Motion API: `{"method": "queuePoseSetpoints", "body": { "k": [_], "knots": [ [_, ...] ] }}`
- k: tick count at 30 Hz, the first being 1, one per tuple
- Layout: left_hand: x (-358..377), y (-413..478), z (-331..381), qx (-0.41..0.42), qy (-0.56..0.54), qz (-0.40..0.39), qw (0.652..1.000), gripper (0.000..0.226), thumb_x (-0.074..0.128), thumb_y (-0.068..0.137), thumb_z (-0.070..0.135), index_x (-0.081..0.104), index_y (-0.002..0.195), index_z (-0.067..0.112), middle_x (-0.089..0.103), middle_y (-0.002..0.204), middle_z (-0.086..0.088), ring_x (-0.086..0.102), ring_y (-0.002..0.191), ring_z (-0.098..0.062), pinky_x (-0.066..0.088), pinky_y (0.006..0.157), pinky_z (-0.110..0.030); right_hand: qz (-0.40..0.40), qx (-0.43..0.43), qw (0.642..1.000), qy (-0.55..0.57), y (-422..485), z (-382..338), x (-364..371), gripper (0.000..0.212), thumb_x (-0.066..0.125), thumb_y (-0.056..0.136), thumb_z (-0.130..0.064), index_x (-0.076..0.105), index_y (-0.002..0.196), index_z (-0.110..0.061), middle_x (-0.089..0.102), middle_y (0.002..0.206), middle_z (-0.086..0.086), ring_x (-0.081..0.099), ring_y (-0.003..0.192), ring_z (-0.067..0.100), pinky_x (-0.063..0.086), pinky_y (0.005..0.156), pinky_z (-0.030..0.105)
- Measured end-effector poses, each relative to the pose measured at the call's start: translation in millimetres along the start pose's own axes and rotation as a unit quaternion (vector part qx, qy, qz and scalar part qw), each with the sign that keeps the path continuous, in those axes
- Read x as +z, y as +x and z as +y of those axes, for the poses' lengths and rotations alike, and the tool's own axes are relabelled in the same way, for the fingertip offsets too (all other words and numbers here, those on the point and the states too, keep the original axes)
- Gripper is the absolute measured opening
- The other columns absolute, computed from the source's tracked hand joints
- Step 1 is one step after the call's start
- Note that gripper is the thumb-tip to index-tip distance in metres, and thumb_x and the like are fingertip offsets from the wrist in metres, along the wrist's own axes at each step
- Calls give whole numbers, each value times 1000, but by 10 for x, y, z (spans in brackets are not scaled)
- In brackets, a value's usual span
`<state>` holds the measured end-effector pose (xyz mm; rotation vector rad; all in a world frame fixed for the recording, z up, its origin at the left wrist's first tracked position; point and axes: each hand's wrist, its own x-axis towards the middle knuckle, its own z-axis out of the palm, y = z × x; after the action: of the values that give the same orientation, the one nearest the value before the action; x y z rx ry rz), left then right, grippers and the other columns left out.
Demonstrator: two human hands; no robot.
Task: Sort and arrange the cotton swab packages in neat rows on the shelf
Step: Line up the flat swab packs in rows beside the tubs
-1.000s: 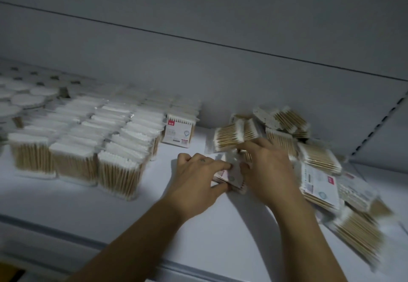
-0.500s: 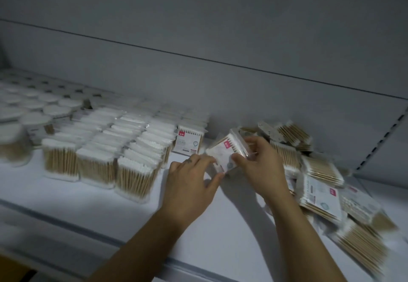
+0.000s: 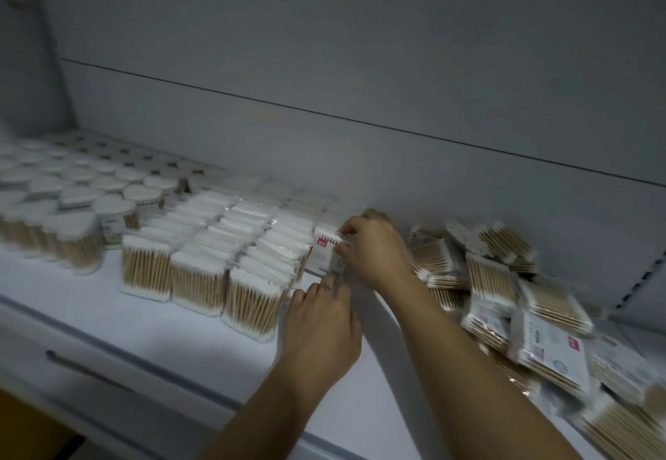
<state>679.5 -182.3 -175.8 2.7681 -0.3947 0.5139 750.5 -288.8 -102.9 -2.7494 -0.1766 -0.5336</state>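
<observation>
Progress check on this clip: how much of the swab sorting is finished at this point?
Done: three full rows of upright packages stand side by side. In hand: the right hand pinches a package upright at the front of a shorter fourth row, with the left hand touching its lower edge. Left: a loose pile lies unsorted on the right.

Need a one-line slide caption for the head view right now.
Right hand pinches a clear, white-labelled cotton swab package upright beside the neat rows of packages; left hand at its base.
</observation>
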Motion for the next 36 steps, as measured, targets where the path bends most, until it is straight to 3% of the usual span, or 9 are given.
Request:
{"method": "queuePoseSetpoints", "body": {
  "k": [3, 6, 9, 12, 17, 20, 27, 36],
  "knots": [
    [-5, 5, -10, -3, -2, -5, 1000, 45, 40, 91, 38, 46, 132, 22, 48, 137, 0, 52, 115, -20, 39, 99, -38, -10, -16, 999, -28, -42, -5, 31, 36, 69, 83, -31, 66, 118, -24, 57, 116, 4, 46, 115, 23, 39, 92, 31],
    [-16, 23, -16, 4, 1, -8, 1000, 45, 40, 91, 38, 45, 133, 21, 44, 141, -1, 50, 118, -20, 37, 99, -38, 31, -8, 999, -8, -174, 91, -131, 48, 68, 83, -29, 57, 130, -26, 55, 123, 5, 50, 112, 24, 41, 94, 34],
    [-5, 47, -9, 14, -5, -11, 1000, 43, 40, 92, 38, 46, 132, 23, 41, 145, -1, 45, 124, -21, 33, 100, -39, 80, 47, 995, -30, -353, 360, -400, 41, 65, 84, -22, 61, 125, -21, 62, 119, 8, 58, 102, 28, 46, 88, 36],
    [14, 81, 36, 22, -11, -16, 1000, 45, 39, 93, 39, 41, 136, 24, 38, 147, -1, 41, 129, -20, 32, 102, -38, 52, 91, 987, -121, -563, 531, -456, 36, 62, 84, -28, 62, 119, -19, 65, 118, 7, 56, 108, 30, 42, 89, 35],
    [30, 88, 52, 11, -19, -20, 1000, 51, 42, 92, 40, 35, 140, 24, 32, 153, -2, 34, 136, -21, 30, 107, -38, -12, 114, 977, -177, -681, 541, -200, 61, 57, 83, -57, 48, 134, -25, 53, 135, 5, 44, 119, 29, 33, 95, 38],
    [45, 70, 9, 4, -24, -14, 1000, 55, 42, 91, 40, 32, 143, 23, 28, 155, -1, 29, 139, -20, 26, 109, -38, 5, 101, 974, -201, -675, 510, -112, 54, 56, 88, -49, 46, 135, -22, 53, 134, 7, 44, 120, 28, 32, 96, 37],
    [108, 88, -1, -42, -90, -22, 995, 69, 46, 92, 37, 16, 151, 20, 11, 161, -3, 12, 147, -21, 14, 117, -39, 27, 112, 993, -28, -832, 407, -165, 47, 64, 86, -27, 52, 131, -18, 49, 125, 6, 48, 115, 27, 41, 92, 34],
    [124, 245, 25, -60, -121, -49, 990, 62, 42, 97, 25, 16, 152, 16, 8, 162, -4, 18, 147, -21, 15, 117, -39, 46, 120, 991, 23, -886, 477, -217, 42, 64, 84, -22, 58, 125, -19, 52, 121, 4, 53, 107, 25, 43, 85, 32]
  ]
}}
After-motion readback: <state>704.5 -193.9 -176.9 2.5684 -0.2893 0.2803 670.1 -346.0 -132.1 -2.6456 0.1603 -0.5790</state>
